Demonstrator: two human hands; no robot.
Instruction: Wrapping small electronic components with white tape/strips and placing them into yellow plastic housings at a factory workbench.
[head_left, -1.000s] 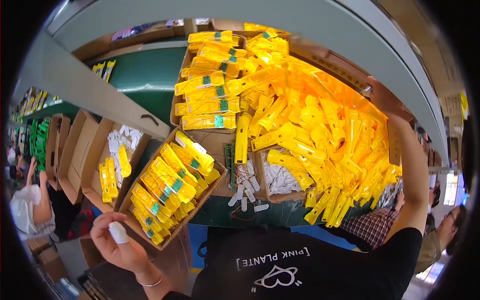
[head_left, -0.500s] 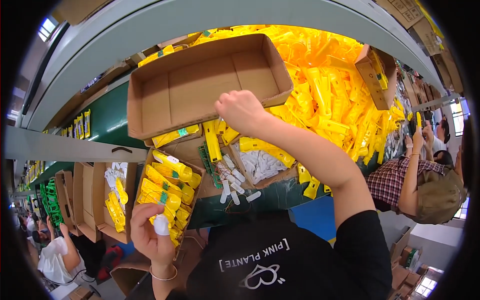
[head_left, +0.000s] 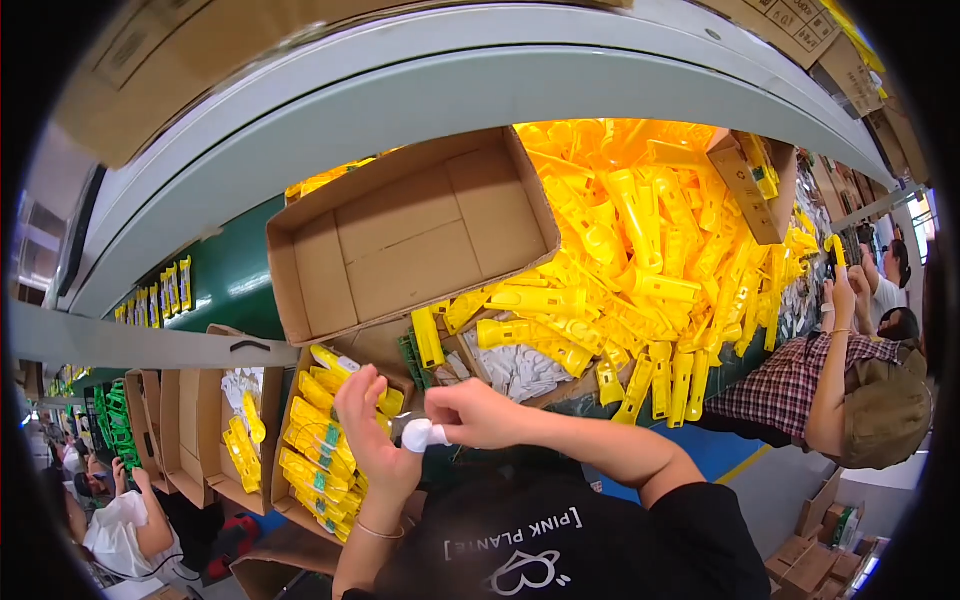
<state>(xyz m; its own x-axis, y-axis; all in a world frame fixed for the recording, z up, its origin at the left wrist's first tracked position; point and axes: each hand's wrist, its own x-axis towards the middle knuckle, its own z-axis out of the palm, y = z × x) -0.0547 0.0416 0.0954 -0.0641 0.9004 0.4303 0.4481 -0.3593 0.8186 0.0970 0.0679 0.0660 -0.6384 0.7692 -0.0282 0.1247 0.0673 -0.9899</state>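
Observation:
In front of my chest, my two hands are together at the table's near edge. My left hand [head_left: 374,432] has its fingers stretched up and apart, and a white cover [head_left: 416,436] sits on its thumb. Against that thumb, my right hand [head_left: 476,413] has its fingers curled in a pinch; a bit of white shows at their tips, too small to name. Beside my left hand stands a cardboard box [head_left: 281,490] holding yellow plastic housings [head_left: 322,440] with green circuit boards. Small white plastic pieces [head_left: 515,372] lie in a box just beyond my right hand.
A large empty cardboard tray [head_left: 400,235] lies tilted beyond my hands. Right of it spreads a heap of yellow housings [head_left: 640,230], with a small carton [head_left: 745,185] on it. More boxes [head_left: 187,430] stand left. Co-workers sit at both sides, one in a checked shirt [head_left: 765,370].
My right hand has come back from the large tray's near edge to my left thumb. My left hand has risen and moved right. The whole view has shifted, the tray now appearing lower.

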